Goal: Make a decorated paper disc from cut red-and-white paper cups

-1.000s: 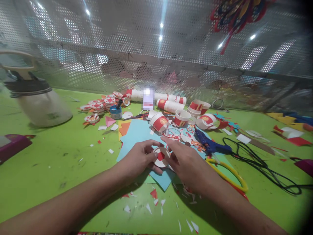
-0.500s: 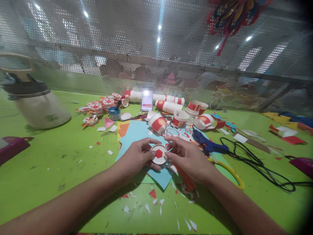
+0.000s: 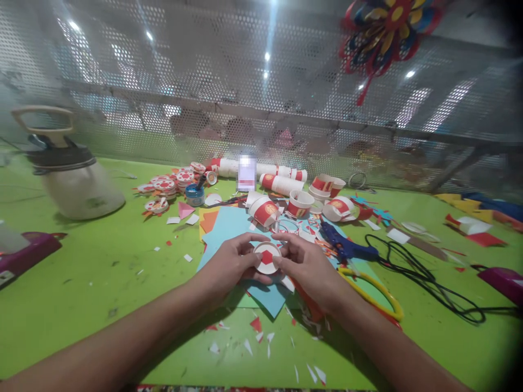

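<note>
Fingers of the right hand (image 3: 311, 267) had drawn back from over the face of the white disc (image 3: 267, 267) to its right edge since the frame one second earlier; the camera view had also shifted slightly. The disc was held between both hands above the blue paper (image 3: 232, 222), toward the near side of the desk (image 3: 102, 337). Left hand (image 3: 225, 268): thumb and fingers pinched the left rim. Right hand: thumb at the right rim, other fingers curled beyond it; whether these pressed the underside could not be determined. Grip at the edges appeared chosen to keep the red hexagon (image 3: 267, 256) uncovered and the face steady. The glue gun (image 3: 347, 246) lay to the right, seemingly within easy reach, its cable (image 3: 425, 283) trailing right. Patterned discs (image 3: 163, 184) were grouped far left, apparently to keep them off the working area; paper scraps (image 3: 256, 324) lay on the near side.
</note>
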